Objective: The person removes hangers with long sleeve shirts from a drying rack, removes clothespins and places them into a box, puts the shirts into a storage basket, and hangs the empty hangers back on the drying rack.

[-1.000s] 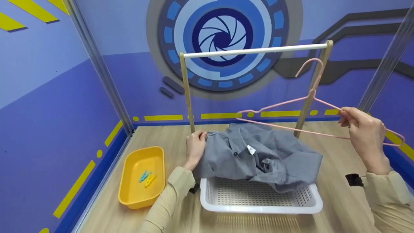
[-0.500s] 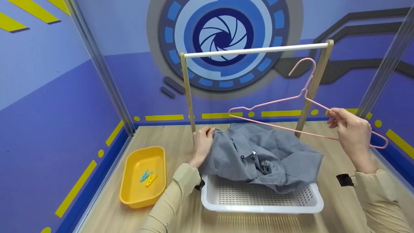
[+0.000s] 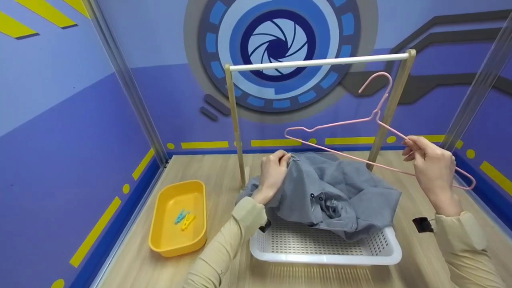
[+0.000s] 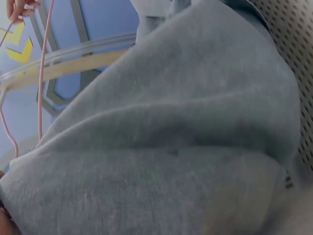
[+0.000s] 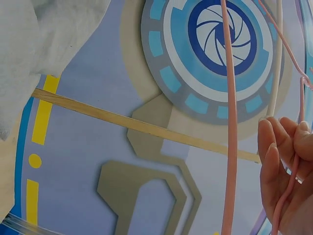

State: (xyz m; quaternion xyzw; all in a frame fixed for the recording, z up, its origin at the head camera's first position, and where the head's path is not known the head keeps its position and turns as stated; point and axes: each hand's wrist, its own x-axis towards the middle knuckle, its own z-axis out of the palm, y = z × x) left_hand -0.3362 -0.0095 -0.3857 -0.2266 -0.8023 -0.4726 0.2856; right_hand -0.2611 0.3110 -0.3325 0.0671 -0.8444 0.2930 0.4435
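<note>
The grey shirt lies in loose folds across the back of the white basket, some of it spilling past the basket's left end. The person's left grip pinches its upper edge; most of the cloth lies below those fingertips and off to the right. A light pinch right at the edge, raised gently, should open the folds without dragging the rest off the basket. The right grip holds the pink hanger by one sloping side, hook upward. Its free end is above the shirt, near the left fingers; I cannot tell the gap in depth. It is best held steady, that end clear of the folds so it does not snag. Behind is a rack on the table; to the left, a yellow tray carries two pegs.
</note>
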